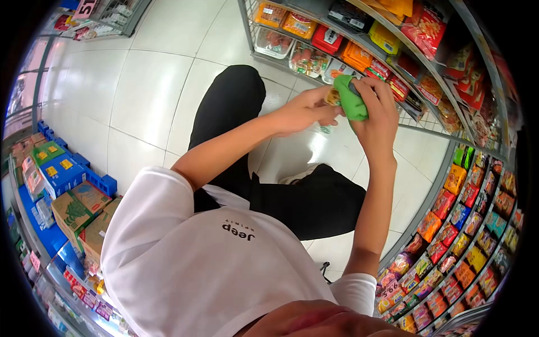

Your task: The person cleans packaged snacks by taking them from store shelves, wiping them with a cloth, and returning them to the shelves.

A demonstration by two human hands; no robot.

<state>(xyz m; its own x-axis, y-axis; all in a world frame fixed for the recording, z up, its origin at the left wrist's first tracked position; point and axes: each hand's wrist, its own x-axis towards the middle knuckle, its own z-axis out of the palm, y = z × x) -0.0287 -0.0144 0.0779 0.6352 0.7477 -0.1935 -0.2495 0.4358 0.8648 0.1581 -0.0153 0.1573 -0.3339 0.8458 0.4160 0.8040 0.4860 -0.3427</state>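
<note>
My right hand point(376, 106) is wrapped round a bunched green cloth point(352, 101), in front of the lower shelves. The cloth presses against a small pack point(332, 97) with brownish-yellow contents. My left hand point(307, 110) grips this pack from the left side, fingers closed on it. Most of the pack is hidden by the cloth and fingers, so its exact kind does not show. Both hands are close together above the tiled floor, beyond my bent knees.
Metal shelves point(412, 84) with packaged foods stand just past my hands. On the right, a curved-looking rack point(449, 236) holds rows of colourful packets. Cardboard boxes point(81, 208) and blue crates point(104, 182) are at the left. Pale floor tiles point(151, 73) lie between.
</note>
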